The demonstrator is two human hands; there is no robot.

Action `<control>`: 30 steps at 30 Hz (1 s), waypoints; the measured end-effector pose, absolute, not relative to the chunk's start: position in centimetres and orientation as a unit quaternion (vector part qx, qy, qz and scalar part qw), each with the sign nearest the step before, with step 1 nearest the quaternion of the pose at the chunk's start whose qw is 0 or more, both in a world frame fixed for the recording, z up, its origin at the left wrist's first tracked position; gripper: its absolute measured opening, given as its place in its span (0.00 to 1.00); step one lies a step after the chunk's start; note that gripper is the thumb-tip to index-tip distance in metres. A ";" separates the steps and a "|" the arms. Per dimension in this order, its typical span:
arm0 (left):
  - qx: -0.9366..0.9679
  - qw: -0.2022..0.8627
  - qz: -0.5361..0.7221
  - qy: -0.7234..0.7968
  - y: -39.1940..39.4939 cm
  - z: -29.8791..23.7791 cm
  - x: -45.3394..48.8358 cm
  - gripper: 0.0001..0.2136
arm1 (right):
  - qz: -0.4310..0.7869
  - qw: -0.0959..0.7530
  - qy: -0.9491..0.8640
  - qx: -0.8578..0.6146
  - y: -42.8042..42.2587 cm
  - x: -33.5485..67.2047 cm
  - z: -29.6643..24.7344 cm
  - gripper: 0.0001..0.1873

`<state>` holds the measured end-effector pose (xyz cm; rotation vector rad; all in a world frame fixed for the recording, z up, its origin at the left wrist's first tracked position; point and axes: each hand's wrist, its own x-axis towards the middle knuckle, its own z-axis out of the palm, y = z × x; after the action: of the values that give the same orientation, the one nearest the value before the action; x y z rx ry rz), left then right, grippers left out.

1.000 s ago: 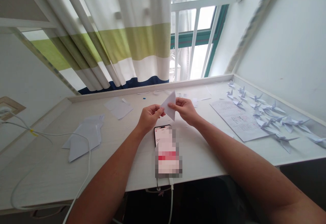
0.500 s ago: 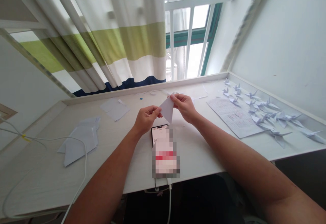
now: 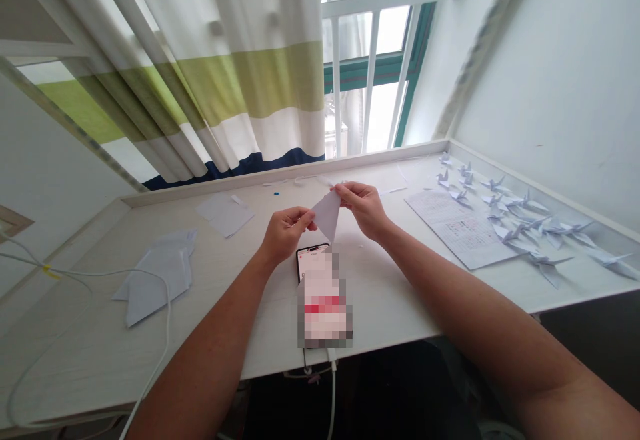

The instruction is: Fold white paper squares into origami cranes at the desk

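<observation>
Between my hands, above the desk, is a small folded piece of white paper (image 3: 327, 215) with a point facing down. My left hand (image 3: 289, 232) pinches its left corner between thumb and fingers. My right hand (image 3: 361, 207) grips its upper right corner in the same way. The fingers partly cover both corners, so the folds there are hidden. Just below the paper lies a phone (image 3: 314, 261), its screen lit and largely blurred out, with a cable plugged into its lower end.
Several folded paper cranes (image 3: 520, 227) stand on the right of the desk (image 3: 400, 293), beside a printed sheet (image 3: 455, 230). Paper sheets (image 3: 160, 273) lie at the left, with more sheets (image 3: 227, 213) behind. A white cable (image 3: 167, 313) crosses the left side. A curtain (image 3: 250, 80) hangs behind.
Both hands keep hold of the folded paper in almost the same place. The paper is tilted very slightly differently; everything else on the desk looks unchanged.
</observation>
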<state>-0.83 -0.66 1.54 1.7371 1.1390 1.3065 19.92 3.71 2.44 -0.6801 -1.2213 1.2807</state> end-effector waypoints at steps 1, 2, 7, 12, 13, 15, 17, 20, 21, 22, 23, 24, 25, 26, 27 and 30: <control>0.666 0.336 0.501 0.438 -0.6 1.5 -0.9 0.15 | 0.551 0.582 -0.524 -0.288 3.7 20.0 2.5 0.20; 0.666 0.336 0.501 0.439 -0.6 1.5 -0.9 0.15 | 0.551 0.582 -0.526 -0.285 3.7 20.1 2.5 0.21; 0.665 0.338 0.504 0.434 -0.7 1.7 -0.8 0.15 | 0.505 0.609 -0.535 -0.297 3.7 20.1 2.8 0.19; 0.660 0.343 0.509 0.432 -0.8 1.7 -0.5 0.15 | 0.517 0.595 -0.535 -0.304 3.4 19.9 3.0 0.20; 0.659 0.343 0.511 0.433 -0.8 1.7 -0.5 0.15 | 0.522 0.594 -0.533 -0.302 3.4 19.9 3.0 0.20; 0.659 0.340 0.512 0.434 -0.8 1.7 -0.4 0.15 | 0.525 0.596 -0.530 -0.298 3.4 20.0 3.0 0.18; 0.659 0.338 0.512 0.436 -0.8 1.7 -0.4 0.15 | 0.525 0.599 -0.527 -0.296 3.4 20.0 3.0 0.17; 0.660 0.337 0.509 0.438 -0.8 1.6 -0.4 0.15 | 0.512 0.606 -0.528 -0.303 3.6 20.0 2.9 0.15; 0.660 0.337 0.508 0.439 -0.8 1.6 -0.4 0.15 | 0.505 0.609 -0.529 -0.307 3.6 20.0 2.9 0.15; 0.661 0.338 0.507 0.438 -0.8 1.6 -0.4 0.16 | 0.497 0.613 -0.529 -0.312 3.7 20.0 2.9 0.14; 0.662 0.339 0.505 0.438 -0.8 1.6 -0.4 0.16 | 0.489 0.616 -0.529 -0.318 3.7 20.0 2.9 0.14; 0.663 0.341 0.504 0.437 -0.8 1.6 -0.4 0.16 | 0.483 0.619 -0.529 -0.323 3.7 20.0 2.9 0.14; 0.663 0.344 0.503 0.435 -0.8 1.6 -0.4 0.16 | 0.477 0.621 -0.529 -0.327 3.7 20.0 2.8 0.14; 0.663 0.348 0.502 0.432 -0.8 1.6 -0.4 0.16 | 0.473 0.623 -0.529 -0.330 3.7 20.0 2.8 0.14; 0.663 0.353 0.502 0.430 -0.8 1.6 -0.4 0.16 | 0.470 0.624 -0.529 -0.332 3.7 20.0 2.8 0.14; 0.660 0.362 0.501 0.426 -0.8 1.6 -0.4 0.16 | 0.463 0.626 -0.530 -0.335 3.7 20.0 2.7 0.15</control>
<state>-0.35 -0.78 1.65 1.7010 1.0973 1.2909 19.97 3.70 2.72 -0.7682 -1.2163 1.0612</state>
